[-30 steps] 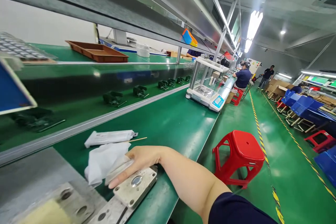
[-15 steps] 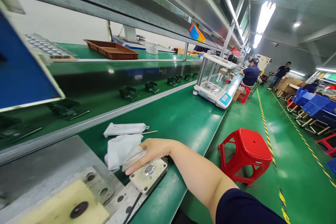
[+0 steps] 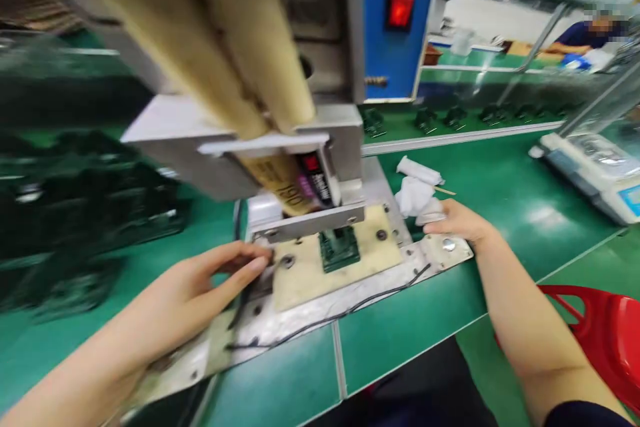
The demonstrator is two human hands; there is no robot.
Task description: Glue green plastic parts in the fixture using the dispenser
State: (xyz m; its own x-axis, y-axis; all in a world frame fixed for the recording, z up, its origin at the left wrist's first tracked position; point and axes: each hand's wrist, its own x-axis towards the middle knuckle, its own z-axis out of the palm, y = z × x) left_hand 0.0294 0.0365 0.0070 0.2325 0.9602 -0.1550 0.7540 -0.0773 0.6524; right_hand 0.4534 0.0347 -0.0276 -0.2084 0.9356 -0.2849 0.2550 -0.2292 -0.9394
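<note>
My left hand [image 3: 215,280] is at the left end of the fixture plate, thumb and fingertips meeting in a pinch; whatever they hold, if anything, is hidden. A dark green moulded part [image 3: 339,248] sits on the cream block [image 3: 300,283] under the press. My right hand [image 3: 460,220] rests at the plate's right end, by the metal block with a round silver button [image 3: 449,244], its fingers closed on a crumpled white wipe [image 3: 431,212]. Beside that lie another white wipe [image 3: 414,196], a clear double-barrel adhesive cartridge [image 3: 420,169] and a thin wooden stick [image 3: 445,191].
Above the fixture hangs the press head with a labelled cartridge [image 3: 285,180] and a blue control box [image 3: 385,60] with a lit red switch. Several dark parts [image 3: 85,193] stand at left. A balance [image 3: 595,173] and red stool [image 3: 605,340] are at right.
The view has swung left from the aisle to the press, bringing my left hand into sight. My right hand is still at the wipe beside the button block.
</note>
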